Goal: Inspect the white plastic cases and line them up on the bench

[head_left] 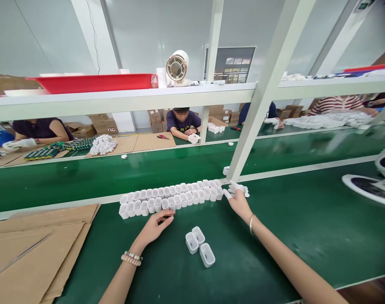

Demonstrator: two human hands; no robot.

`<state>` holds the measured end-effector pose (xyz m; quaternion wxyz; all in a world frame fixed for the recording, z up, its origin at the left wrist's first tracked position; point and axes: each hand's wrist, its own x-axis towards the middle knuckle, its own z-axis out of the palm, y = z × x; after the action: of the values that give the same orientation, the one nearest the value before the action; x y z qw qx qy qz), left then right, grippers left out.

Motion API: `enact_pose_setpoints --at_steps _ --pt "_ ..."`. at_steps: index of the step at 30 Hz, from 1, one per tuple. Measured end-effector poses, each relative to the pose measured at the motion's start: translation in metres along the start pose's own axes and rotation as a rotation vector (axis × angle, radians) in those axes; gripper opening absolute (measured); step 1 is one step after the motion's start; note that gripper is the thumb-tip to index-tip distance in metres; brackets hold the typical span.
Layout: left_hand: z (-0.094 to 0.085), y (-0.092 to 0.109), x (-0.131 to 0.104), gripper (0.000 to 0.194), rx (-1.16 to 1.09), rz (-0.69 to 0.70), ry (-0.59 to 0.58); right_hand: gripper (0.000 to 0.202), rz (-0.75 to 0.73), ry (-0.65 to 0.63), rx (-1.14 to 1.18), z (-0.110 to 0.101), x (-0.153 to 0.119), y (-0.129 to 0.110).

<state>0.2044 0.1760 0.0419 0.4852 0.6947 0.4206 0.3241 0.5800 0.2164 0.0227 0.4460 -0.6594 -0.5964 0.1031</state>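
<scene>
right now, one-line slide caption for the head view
Left hand and right hand bracket a double row of white casings on a green table; three loose casings lie nearby.

Both my forearms run off the bottom edge. Cardboard sheets (34, 249) cut off at left, white fan base (369, 189) at right. Shelf beam (116, 101) hides co-workers' upper bodies. Far parts pile (103, 144) too small to identify.

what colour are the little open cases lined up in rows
White cases, on the green table; head view shows them.
</scene>
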Motion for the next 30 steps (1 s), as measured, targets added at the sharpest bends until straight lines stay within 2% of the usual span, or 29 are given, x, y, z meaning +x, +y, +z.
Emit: enact_pose_setpoints --at_steps 2,6,18,21,26,30 --pt "0.001 -0.004 0.007 0.039 -0.017 -0.012 -0.001 0.048 0.046 -0.026 0.044 0.007 -0.003 0.008" --pt "0.001 -0.008 0.009 0.041 -0.064 -0.010 0.011 0.043 0.068 -0.073 0.162 0.018 -0.004 0.007" --pt "0.001 -0.011 0.008 0.037 -0.020 -0.002 0.017 0.049 0.051 -0.104 0.315 0.024 -0.006 0.012" --pt "0.001 -0.011 0.007 0.036 -0.005 0.002 0.016 0.048 0.051 -0.082 0.328 0.022 -0.006 0.012" --pt "0.000 -0.014 0.006 0.036 -0.021 0.010 0.012 0.056 0.056 0.041 0.332 0.017 0.006 0.014" --pt "0.005 -0.009 0.004 0.036 -0.013 0.013 0.037 0.061 0.091 -0.015 0.383 0.025 0.015 0.012"
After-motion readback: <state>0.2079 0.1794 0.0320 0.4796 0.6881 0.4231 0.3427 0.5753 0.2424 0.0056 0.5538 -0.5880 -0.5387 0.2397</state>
